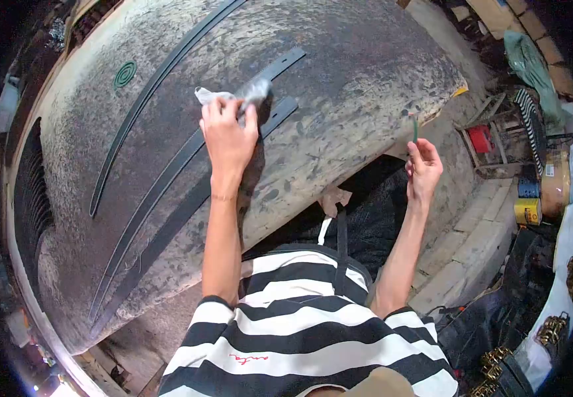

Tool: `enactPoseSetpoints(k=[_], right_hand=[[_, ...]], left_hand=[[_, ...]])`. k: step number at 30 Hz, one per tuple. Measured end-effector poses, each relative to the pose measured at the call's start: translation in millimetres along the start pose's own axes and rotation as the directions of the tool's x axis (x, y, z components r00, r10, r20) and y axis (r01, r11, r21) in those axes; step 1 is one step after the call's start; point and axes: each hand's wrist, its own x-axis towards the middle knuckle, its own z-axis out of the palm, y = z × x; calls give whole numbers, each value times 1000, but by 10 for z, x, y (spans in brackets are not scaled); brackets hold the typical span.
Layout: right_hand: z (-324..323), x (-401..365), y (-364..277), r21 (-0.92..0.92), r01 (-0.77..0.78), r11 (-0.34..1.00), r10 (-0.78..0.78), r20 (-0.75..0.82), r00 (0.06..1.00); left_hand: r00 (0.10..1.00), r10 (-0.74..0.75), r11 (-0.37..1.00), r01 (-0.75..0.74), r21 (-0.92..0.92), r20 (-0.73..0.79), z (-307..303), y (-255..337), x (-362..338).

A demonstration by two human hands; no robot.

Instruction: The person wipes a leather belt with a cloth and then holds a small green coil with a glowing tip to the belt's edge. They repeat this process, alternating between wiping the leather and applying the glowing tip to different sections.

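Note:
Long dark strips lie on the stained work surface (pixel 326 126). My left hand (pixel 229 135) is closed on a crumpled whitish cloth (pixel 211 96), held over the middle strip (pixel 285 66), whose end has small holes. Beside that hand, the end of another dark strip (pixel 280 118) shows. My right hand (pixel 424 165) pinches a short thin green piece (pixel 415 128) upright near the surface's right edge. A further dark strip (pixel 142 104) curves along the surface to the left.
A green coil (pixel 125 75) lies at the surface's upper left. Right of the surface are a wooden stool (pixel 498 142) with a red item, a yellow can (pixel 528 211) and a cardboard roll (pixel 555 178). Brass-coloured buckles (pixel 554 331) sit at the lower right.

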Motion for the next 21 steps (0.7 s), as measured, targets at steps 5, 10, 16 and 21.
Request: enactPoseSetpoints(k=[5,10,16,21], right_hand=[[67,-17,151,-484,454,748,-360,279,890],[124,-190,55,-504,367,782,-366,106,925],[234,-266,41,-347,321,882,-338,10,941],[613,-278,50,-163,295,942,-288,66,955]], left_hand=[[958,106,990,-125,58,266,-135,21,-326],[963,189,981,-192,-1,193,-98,34,-280],[914,287,957,-262,-121,288,-291,52,-314],[887,210,970,-136,-203,411,-468,334,-765]])
